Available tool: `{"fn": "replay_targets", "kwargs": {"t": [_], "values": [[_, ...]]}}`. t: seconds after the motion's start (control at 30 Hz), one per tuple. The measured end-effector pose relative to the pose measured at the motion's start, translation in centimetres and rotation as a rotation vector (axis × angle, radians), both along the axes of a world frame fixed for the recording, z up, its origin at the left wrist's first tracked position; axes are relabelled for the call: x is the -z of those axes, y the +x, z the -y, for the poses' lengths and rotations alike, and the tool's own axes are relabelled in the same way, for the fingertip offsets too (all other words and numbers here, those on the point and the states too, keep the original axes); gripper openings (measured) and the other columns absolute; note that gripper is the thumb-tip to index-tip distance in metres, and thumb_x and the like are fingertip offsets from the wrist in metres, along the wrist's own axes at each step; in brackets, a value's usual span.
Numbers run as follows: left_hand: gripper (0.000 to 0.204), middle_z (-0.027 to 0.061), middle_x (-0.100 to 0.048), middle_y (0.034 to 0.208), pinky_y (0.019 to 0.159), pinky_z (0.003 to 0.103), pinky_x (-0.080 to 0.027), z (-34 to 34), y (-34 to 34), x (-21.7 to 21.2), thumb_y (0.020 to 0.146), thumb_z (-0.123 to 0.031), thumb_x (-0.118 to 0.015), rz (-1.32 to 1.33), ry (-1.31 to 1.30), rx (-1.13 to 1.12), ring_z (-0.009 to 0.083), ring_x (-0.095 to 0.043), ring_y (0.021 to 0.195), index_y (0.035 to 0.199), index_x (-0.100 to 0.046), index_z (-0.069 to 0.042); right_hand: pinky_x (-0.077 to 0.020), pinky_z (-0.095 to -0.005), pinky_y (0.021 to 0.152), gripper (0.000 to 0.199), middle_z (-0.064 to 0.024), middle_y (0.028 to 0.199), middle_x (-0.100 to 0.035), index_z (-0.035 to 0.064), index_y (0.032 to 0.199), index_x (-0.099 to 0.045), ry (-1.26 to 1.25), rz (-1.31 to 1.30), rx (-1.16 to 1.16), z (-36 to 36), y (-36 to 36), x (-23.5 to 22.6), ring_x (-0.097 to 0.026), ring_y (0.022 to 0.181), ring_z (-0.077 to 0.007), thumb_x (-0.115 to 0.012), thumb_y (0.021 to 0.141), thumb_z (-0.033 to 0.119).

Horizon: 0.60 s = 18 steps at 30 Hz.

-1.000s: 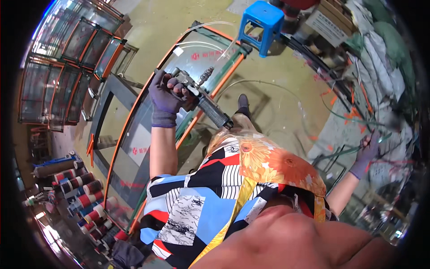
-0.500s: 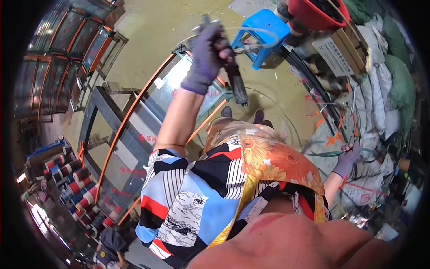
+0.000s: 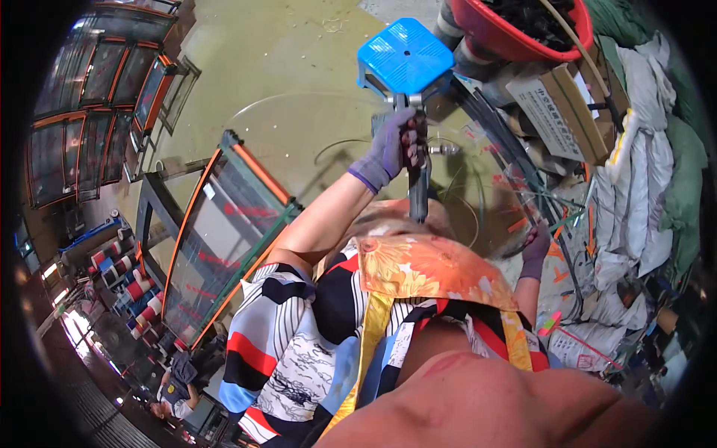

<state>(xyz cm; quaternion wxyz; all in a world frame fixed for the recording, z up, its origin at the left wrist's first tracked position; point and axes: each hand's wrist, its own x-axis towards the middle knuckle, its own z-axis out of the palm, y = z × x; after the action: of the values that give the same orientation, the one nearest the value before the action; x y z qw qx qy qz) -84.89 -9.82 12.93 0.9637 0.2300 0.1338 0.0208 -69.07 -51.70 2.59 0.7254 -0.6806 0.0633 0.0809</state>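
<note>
My left hand (image 3: 390, 149), in a purple-grey glove, is closed around a black air tool (image 3: 418, 196) held upright in front of my apron. A metal hose coupling (image 3: 447, 150) sticks out from its right side, with a thin pale hose looping nearby. Lower on the right, my gloved right hand (image 3: 533, 250) has its fingers curled around a thin green strip (image 3: 515, 249), partly blurred. Just beyond the tool stands a blue plastic stool (image 3: 407, 54). Orange-flowered cloth of the apron (image 3: 426, 265) covers my front.
A glass panel with orange and green edging (image 3: 231, 224) leans at left, near more framed panels (image 3: 101, 71). Right of the stool are a red tub of black pieces (image 3: 523, 30), a cardboard box (image 3: 560, 112), long dark strips and white sacks (image 3: 646, 194). Another person (image 3: 179, 384) is at lower left.
My left hand has moved right and down with the air tool, nearer the stool. The right hand has come leftward toward my body. My view has turned, so the stool appears further left.
</note>
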Motion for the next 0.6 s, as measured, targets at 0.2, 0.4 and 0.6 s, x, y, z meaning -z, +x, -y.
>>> {"fn": "replay_targets", "kwargs": {"t": [0.2,0.4,0.6], "values": [[0.026,-0.0069,-0.031,0.047,0.035,0.026,-0.027,-2.3,2.7,4.1,0.086,-0.034,-0.045,0.107,-0.157,0.182,0.0091,-0.03,0.035,0.064,-0.04,-0.021,-0.0268,-0.0203,0.034,0.02,0.0059,0.055,-0.038,0.0138,0.084,-0.05,-0.03,-0.232,0.037,-0.3,-6.3,1.1,-0.032,0.039,-0.0044,-0.049,0.087,0.033],[0.025,-0.0002,-0.052,0.059,0.043,0.032,-0.037,-6.6,8.5,2.5,0.086,-0.036,-0.042,-0.121,0.044,-0.155,0.0172,-0.046,0.047,0.076,-0.053,-0.016,-0.0296,-0.0198,0.035,0.022,0.0047,0.056,-0.041,0.0118,0.099,-0.051,-0.044,-0.41,0.027,-1.0,-9.7,1.0,-0.034,0.04,-0.0045,-0.049,0.089,0.032],[0.028,-0.0041,-0.037,0.045,0.036,0.036,-0.028,-16.4,12.3,0.3,0.081,-0.03,-0.045,-0.011,0.04,-0.273,0.015,-0.034,0.035,0.055,-0.038,-0.02,-0.0308,-0.0192,0.036,0.021,0.0046,0.057,-0.043,0.0119,0.095,-0.051,-0.036,-0.352,-0.107,-4.4,-9.6,1.7,-0.036,0.041,-0.004,-0.048,0.089,0.032]]}}
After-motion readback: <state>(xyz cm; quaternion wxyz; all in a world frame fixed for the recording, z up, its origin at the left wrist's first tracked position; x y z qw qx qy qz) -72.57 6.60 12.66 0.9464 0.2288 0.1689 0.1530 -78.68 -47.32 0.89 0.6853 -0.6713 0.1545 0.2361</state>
